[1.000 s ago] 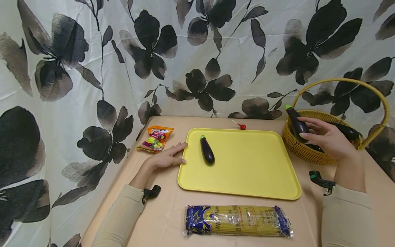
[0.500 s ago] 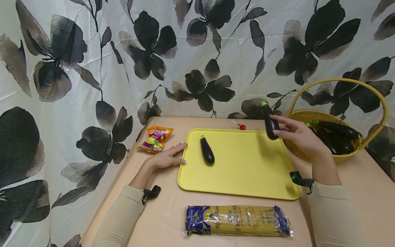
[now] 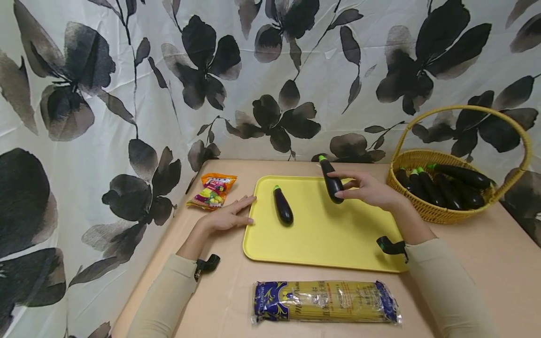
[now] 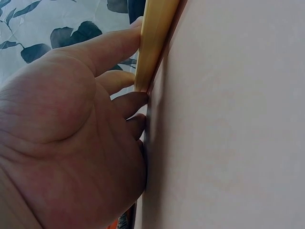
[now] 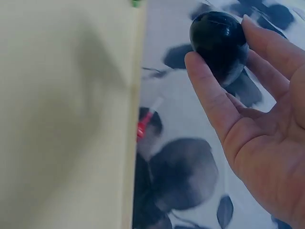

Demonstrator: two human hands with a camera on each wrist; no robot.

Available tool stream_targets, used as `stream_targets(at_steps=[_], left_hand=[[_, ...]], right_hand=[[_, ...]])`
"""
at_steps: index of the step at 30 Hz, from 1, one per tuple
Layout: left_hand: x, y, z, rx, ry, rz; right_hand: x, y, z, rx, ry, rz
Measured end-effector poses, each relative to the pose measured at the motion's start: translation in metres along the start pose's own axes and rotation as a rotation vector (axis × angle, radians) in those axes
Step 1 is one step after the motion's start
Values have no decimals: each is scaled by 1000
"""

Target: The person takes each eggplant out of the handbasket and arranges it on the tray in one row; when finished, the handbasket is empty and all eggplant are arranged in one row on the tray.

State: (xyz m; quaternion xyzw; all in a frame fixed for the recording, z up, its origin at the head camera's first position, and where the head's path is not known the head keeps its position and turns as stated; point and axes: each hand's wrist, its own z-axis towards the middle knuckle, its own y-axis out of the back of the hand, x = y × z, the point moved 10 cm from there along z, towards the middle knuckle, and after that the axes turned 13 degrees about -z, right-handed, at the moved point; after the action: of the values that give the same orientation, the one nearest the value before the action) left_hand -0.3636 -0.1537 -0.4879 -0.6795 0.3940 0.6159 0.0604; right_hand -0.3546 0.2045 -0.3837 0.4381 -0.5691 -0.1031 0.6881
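My right hand point(image 3: 367, 188) pinches an eggplant point(image 3: 331, 179) between thumb and fingers, holding it over the back middle of a yellow tray point(image 3: 321, 253). In the right wrist view the rounded dark end of this eggplant point(image 5: 219, 45) sits between the fingertips, apart from the tray. A second eggplant point(image 3: 283, 206) lies on the tray's left part, green stem pointing back. At the tray's left edge rests my left hand point(image 3: 225, 217), its fingers extended. The left wrist view shows those fingers touching the yellow rim point(image 4: 155, 40) from outside.
A wicker basket point(image 3: 431, 217) with a tall handle stands at the right, holding several eggplants. An orange snack bag point(image 3: 213, 190) lies behind my left hand. The spaghetti pack point(image 3: 326, 301) lies in front of the tray. A red lollipop point(image 5: 141, 130) lies behind it.
My right hand has carried the eggplant left from above the basket to over the tray's middle. My left hand stays at the tray's edge, and the other eggplant has not moved.
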Motion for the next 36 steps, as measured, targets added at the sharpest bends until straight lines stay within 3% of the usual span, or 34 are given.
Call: stream_targets(at_steps=[9, 15, 27, 36], left_hand=[[1, 0, 1, 3, -6, -1], [0, 1, 1, 6, -2, 1], [0, -2, -1, -3, -2, 8], [0, -1, 1, -7, -7, 2]], right_hand=[[13, -50, 30, 272, 3, -115], [26, -73, 41, 380, 62, -133], [37, -103, 59, 417, 129, -273], [43, -113, 68, 415, 145, -352]])
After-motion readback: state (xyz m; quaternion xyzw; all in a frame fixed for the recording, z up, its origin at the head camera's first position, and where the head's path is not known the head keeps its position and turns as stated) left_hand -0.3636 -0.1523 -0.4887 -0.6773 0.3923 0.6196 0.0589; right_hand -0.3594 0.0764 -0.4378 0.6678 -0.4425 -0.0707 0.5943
